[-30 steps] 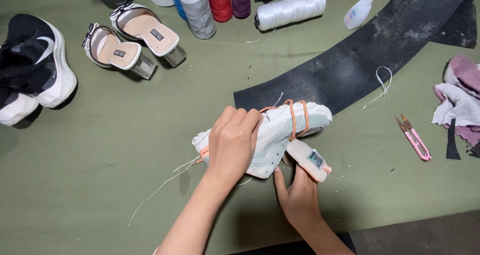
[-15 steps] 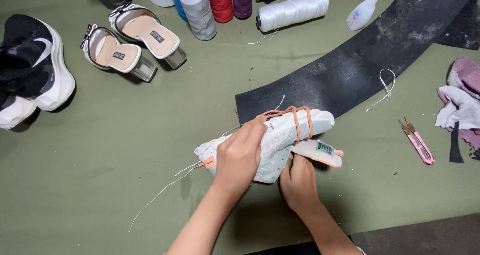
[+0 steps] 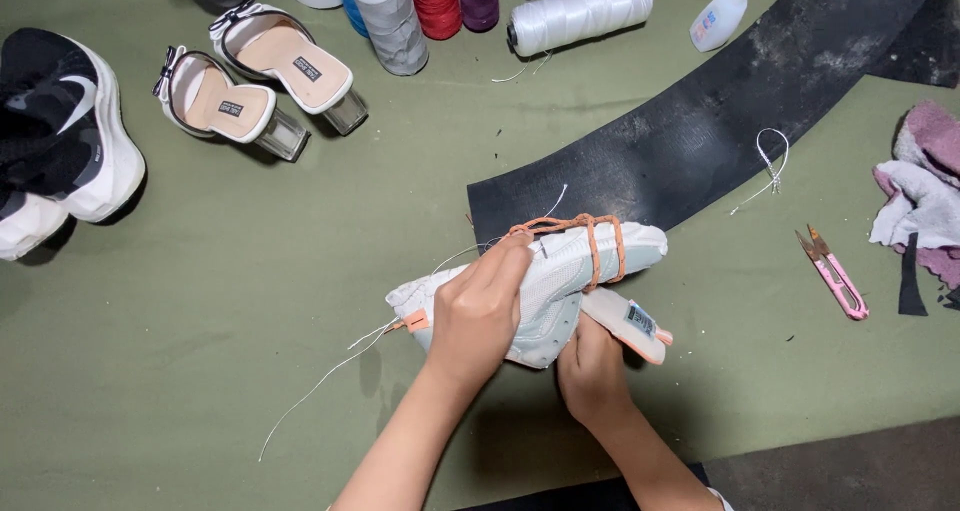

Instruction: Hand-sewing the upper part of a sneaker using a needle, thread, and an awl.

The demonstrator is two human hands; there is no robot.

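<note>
Two hands (image 3: 480, 316) w/ grip on sneaker (image 3: 560, 281), long axis left-right, slightly tilted

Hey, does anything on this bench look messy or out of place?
A loose white thread trails from the white sneaker across the green table. Another thread scrap lies on the black rubber strip.

Shoe-repair workshop: thread spools (image 3: 390, 21), rubber sheet (image 3: 720, 121)

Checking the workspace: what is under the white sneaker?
Under the white sneaker the right hand supports it, above green table. Its far end overlaps the black rubber sheet. The hand's fingertips are hidden.
</note>
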